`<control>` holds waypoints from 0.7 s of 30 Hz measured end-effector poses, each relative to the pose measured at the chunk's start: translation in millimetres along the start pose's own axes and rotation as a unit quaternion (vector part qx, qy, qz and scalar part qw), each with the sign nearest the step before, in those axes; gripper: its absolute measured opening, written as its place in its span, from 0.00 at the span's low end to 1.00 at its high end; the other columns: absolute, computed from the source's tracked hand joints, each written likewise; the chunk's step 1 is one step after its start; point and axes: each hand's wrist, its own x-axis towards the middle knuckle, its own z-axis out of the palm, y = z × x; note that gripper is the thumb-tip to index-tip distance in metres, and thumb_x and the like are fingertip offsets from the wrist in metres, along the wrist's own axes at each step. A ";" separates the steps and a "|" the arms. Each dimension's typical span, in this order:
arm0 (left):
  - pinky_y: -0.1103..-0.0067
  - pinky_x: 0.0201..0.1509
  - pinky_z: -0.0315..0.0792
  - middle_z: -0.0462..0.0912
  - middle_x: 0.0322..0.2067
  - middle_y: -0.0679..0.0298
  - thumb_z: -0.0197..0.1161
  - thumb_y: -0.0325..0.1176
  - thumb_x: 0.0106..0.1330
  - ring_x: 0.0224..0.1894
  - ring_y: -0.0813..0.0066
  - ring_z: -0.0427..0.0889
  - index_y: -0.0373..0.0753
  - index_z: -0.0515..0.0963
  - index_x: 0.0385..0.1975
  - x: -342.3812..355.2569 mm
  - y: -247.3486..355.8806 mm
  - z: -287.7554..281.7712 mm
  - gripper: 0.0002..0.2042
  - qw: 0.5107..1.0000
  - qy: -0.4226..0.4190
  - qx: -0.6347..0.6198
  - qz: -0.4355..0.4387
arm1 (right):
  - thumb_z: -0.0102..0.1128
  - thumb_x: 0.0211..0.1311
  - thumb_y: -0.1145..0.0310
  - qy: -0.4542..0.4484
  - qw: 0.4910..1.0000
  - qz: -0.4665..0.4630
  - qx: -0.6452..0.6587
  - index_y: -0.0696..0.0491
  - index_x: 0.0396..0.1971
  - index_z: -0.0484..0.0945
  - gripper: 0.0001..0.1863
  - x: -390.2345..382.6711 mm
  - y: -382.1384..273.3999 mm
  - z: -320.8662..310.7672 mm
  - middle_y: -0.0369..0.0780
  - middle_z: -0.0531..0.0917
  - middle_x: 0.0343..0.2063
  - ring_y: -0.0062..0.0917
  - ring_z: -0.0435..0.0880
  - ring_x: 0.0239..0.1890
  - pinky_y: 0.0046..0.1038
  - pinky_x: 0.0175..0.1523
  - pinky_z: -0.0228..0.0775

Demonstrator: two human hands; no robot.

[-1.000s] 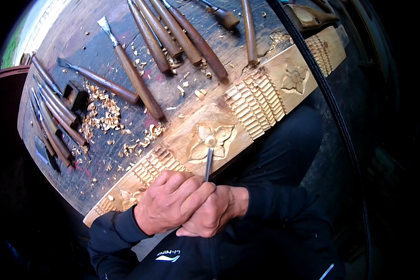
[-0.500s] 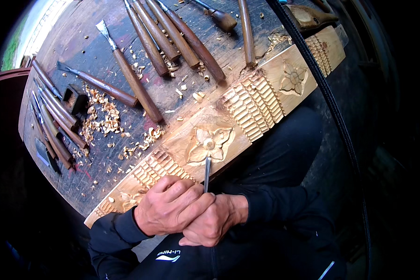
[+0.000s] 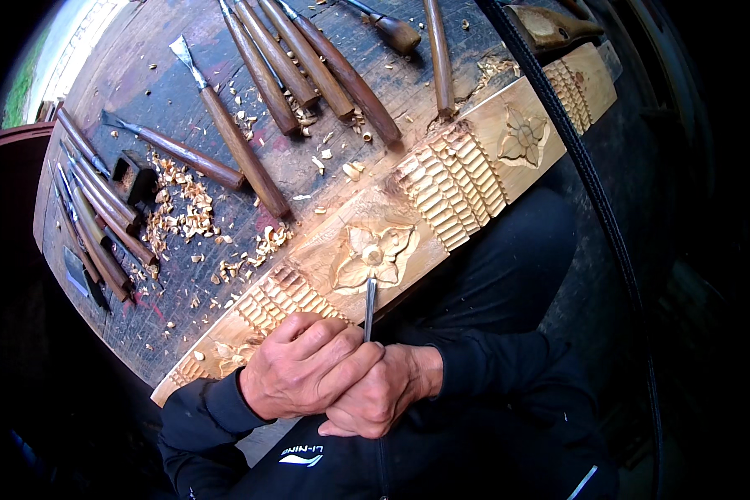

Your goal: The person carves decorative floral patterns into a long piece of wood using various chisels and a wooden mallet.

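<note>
A long pale wooden board [image 3: 308, 257] lies slantwise along the table's near edge, carved with flowers and ribbed bands. Both my hands are closed together round a carving gouge [image 3: 370, 310], whose handle is hidden inside them. Its narrow metal blade points away from me, and the tip meets the lower edge of the carved flower [image 3: 372, 254] in the middle of the board. My left hand [image 3: 307, 367] rests over the near edge of the board, its fingers overlapping my right hand [image 3: 381, 392]. The right one is wrapped round the gouge closer to my body.
Several wooden-handled chisels [image 3: 242, 154] lie on the dark, worn table [image 3: 200, 287], with more grouped at the far left. Curled wood shavings [image 3: 183, 208] are scattered between them. A wooden mallet-like piece [image 3: 550, 29] sits beyond the board's far right end. A black cord [image 3: 587, 167] hangs across the right side.
</note>
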 end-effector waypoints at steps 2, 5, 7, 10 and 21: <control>0.70 0.50 0.76 0.88 0.45 0.63 0.67 0.41 0.59 0.45 0.66 0.86 0.40 0.85 0.55 0.0 0.2 -0.1 0.23 1.000 0.000 -0.002 -0.002 | 0.66 0.74 0.60 -0.001 1.000 0.000 0.003 0.53 0.17 0.83 0.22 0.5 0.4 -0.1 0.38 0.84 0.18 0.25 0.87 0.24 0.26 0.31 0.75; 0.70 0.50 0.76 0.88 0.45 0.63 0.67 0.41 0.58 0.45 0.65 0.86 0.40 0.86 0.55 -0.5 0.8 -0.5 0.24 1.000 0.002 -0.003 -0.006 | 0.67 0.73 0.60 -0.006 1.000 -0.006 0.001 0.54 0.17 0.83 0.22 2.2 2.8 -1.3 0.38 0.84 0.18 0.25 0.87 0.24 0.26 0.31 0.75; 0.70 0.50 0.76 0.88 0.45 0.63 0.67 0.41 0.58 0.45 0.65 0.86 0.40 0.85 0.55 0.1 -0.6 0.2 0.24 1.000 0.002 -0.010 -0.004 | 0.67 0.73 0.60 -0.002 1.000 0.008 0.005 0.54 0.18 0.83 0.22 2.9 2.9 -3.2 0.39 0.84 0.18 0.25 0.87 0.24 0.27 0.31 0.75; 0.69 0.50 0.76 0.88 0.45 0.63 0.67 0.42 0.58 0.45 0.65 0.86 0.40 0.86 0.55 -1.0 0.0 -2.4 0.24 1.000 0.004 -0.015 -0.008 | 0.67 0.73 0.60 0.004 1.000 0.016 0.016 0.55 0.18 0.84 0.22 5.3 2.7 -3.9 0.39 0.84 0.18 0.25 0.87 0.24 0.27 0.31 0.75; 0.70 0.47 0.75 0.87 0.46 0.64 0.67 0.40 0.56 0.47 0.65 0.85 0.39 0.85 0.54 0.1 2.2 -4.7 0.24 0.999 -0.020 -0.001 -0.026 | 0.68 0.71 0.61 0.020 1.000 0.007 0.004 0.53 0.17 0.81 0.21 -0.9 3.2 6.6 0.37 0.83 0.17 0.23 0.86 0.24 0.26 0.31 0.74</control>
